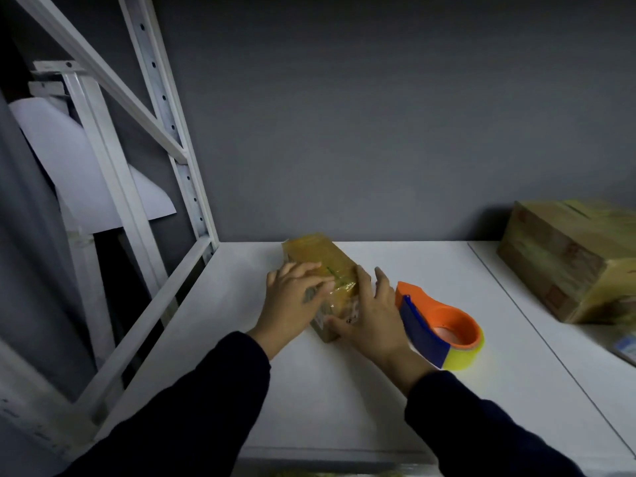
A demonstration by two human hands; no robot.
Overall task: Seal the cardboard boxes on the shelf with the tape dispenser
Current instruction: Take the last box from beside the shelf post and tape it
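One box (315, 251) under left hand (292, 302), tape dispenser (444, 325) beside right hand (373, 316)

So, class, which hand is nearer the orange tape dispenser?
Right. The right hand sits beside the tape dispenser, against the small box; the left hand rests on the box's top, farther left.

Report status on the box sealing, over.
Left hand pressing flat on small cardboard box, right hand bracing its side. Tape dispenser lying on shelf, right of the box. Nothing in the way.
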